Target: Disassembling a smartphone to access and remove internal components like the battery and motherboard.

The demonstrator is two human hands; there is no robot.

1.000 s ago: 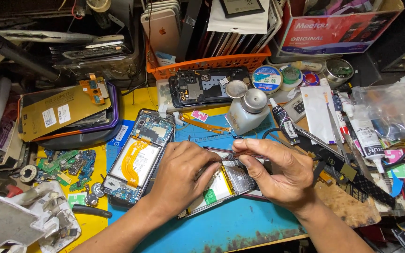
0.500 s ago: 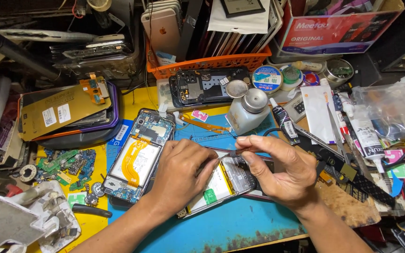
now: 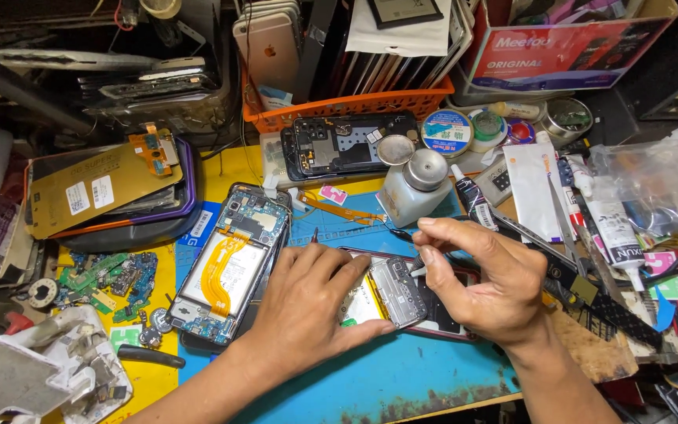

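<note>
The opened phone (image 3: 402,294) lies back-up on the blue mat (image 3: 402,377), just right of the second stripped phone with the orange flex cable (image 3: 229,271), and everything that could go wrong centres on it. The left hand (image 3: 308,302) presses flat on its near end, fingers spread and released, pinning rather than gripping; the right hand (image 3: 488,279) hovers over its far end with fingers pinched on a thin dark tool (image 3: 416,263) whose tip meets the grey metal shield (image 3: 398,290) on the board. If that tip slips, it would likely gouge the board or tear a ribbon cable under the shield. Prying too steeply could bend the shield or crack the glass beneath, since only the palm braces the frame. A sideways jolt might also shove the opened phone into the stripped one beside it. Behind the opened phone stands a white dispenser bottle (image 3: 413,192), and to its right a black glue tube (image 3: 474,198); the right wrist, swinging back, could knock either over onto the exposed parts. Loose green board scraps (image 3: 107,279) lie far left of the phone on the yellow surface (image 3: 225,169), well out of harm.
</note>
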